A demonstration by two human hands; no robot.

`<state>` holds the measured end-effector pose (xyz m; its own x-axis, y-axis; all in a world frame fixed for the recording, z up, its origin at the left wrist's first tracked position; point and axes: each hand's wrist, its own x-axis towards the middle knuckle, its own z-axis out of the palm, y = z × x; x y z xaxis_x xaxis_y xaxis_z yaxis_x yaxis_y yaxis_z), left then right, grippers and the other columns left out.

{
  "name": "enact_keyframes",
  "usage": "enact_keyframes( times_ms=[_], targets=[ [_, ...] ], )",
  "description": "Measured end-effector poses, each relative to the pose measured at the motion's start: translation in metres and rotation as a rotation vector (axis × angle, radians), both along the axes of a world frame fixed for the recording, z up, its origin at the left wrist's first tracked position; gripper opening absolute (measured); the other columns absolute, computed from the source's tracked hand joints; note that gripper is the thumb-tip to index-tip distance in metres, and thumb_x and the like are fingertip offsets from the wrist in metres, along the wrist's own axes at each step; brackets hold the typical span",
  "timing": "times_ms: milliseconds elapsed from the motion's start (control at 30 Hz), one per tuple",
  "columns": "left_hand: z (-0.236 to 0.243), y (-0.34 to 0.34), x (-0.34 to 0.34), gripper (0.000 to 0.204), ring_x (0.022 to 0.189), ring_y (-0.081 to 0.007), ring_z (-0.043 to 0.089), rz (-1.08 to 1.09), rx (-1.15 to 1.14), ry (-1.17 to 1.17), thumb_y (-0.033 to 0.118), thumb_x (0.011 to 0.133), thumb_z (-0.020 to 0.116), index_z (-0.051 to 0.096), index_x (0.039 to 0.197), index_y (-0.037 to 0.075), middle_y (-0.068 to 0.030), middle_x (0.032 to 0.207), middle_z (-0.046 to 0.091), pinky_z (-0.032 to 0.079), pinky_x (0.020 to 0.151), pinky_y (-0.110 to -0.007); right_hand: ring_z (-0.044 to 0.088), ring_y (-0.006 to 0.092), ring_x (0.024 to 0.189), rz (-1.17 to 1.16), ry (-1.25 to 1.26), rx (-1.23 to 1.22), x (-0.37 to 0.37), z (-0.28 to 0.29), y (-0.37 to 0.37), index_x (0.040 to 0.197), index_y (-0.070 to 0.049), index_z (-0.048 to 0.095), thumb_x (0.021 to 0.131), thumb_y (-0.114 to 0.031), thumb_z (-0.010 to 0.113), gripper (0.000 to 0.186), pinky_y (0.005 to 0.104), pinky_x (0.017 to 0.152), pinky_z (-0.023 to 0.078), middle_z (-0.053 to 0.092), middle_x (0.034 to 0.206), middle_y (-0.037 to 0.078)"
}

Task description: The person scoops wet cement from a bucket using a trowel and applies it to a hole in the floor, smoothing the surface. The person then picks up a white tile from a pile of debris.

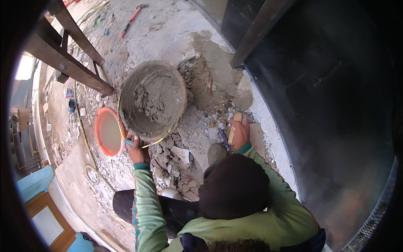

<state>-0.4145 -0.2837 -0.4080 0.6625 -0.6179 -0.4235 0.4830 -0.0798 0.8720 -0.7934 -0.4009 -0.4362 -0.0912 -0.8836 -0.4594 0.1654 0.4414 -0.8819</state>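
Note:
My left hand [136, 149] is closed around a teal piece [128, 142] at the front rim of a large round basin of grey mortar [153, 103], where a thin yellow band curves along the basin. An orange bucket of cloudy water [110, 133] stands left of the basin. My right hand [240, 132] grips a pale wooden block [233, 130] over stone chips at the right, beside a purple elongated item [223, 138]. Broken rubble [180, 168] lies below the basin, between my two green-sleeved arms. A large dark rounded shape hides part of the ground between them.
Dark wooden legs of a frame [69, 67] stand at upper left. A red-handled hammer [131, 22] lies at the back. A hose [84, 149] runs along the left floor. A dark panel [327, 105] and post [256, 33] border the right side, along a pale concrete edge.

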Motion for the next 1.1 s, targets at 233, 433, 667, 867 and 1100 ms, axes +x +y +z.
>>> enact_keyframes(
  times_ms=[233,433,667,867,1100],
  targets=[
    [0.008,-0.007,-0.009,0.041,0.072,-0.0099,0.055,0.039,-0.022,-0.023,0.014,0.095,0.063,0.046,0.132,0.012,0.0033,0.093,0.057,0.053,0.065,-0.032,0.055,0.0149,0.058,0.006,-0.433,0.214,-0.003,0.003,0.016,0.109,-0.009,0.055,0.098,-0.037,0.051,0.03,0.0326,0.05,0.048,0.055,0.078,0.002],
    [0.002,-0.008,-0.007,0.043,0.078,-0.0129,0.058,-0.015,-0.082,-0.018,0.015,0.094,0.064,0.046,0.133,0.012,0.0016,0.102,0.061,0.052,0.067,-0.033,0.053,0.0147,0.062,-0.056,-0.65,0.23,0.026,-0.012,-0.049,0.108,-0.012,0.054,0.1,-0.044,0.048,0.034,0.0313,0.052,0.046,0.053,0.079,0.001],
    [0.01,-0.001,-0.011,0.047,0.083,-0.0132,0.059,0.001,-0.024,-0.046,0.015,0.095,0.062,0.043,0.138,0.014,0.0013,0.106,0.06,0.052,0.068,-0.033,0.055,0.0193,0.061,-0.141,-0.761,0.306,0.046,-0.023,-0.072,0.105,-0.013,0.055,0.098,-0.044,0.049,0.032,0.0361,0.053,0.045,0.057,0.078,0.003],
    [0.002,0.002,-0.007,0.047,0.071,-0.01,0.05,-0.03,-0.006,-0.022,0.013,0.095,0.062,0.043,0.138,0.014,0.0034,0.093,0.057,0.049,0.065,-0.033,0.055,0.0208,0.058,-0.192,-0.683,0.219,0.046,-0.021,-0.09,0.097,-0.013,0.052,0.098,-0.04,0.048,0.027,0.0373,0.051,0.045,0.056,0.074,0.004],
    [0.016,-0.01,-0.016,0.047,0.067,-0.0092,0.047,0.046,-0.001,-0.03,0.013,0.096,0.062,0.043,0.138,0.014,0.0041,0.086,0.052,0.049,0.066,-0.033,0.054,0.0214,0.053,-0.142,-0.719,0.145,0.044,-0.003,-0.046,0.096,-0.014,0.05,0.098,-0.038,0.047,0.025,0.0366,0.047,0.046,0.055,0.072,0.005]
  ],
)
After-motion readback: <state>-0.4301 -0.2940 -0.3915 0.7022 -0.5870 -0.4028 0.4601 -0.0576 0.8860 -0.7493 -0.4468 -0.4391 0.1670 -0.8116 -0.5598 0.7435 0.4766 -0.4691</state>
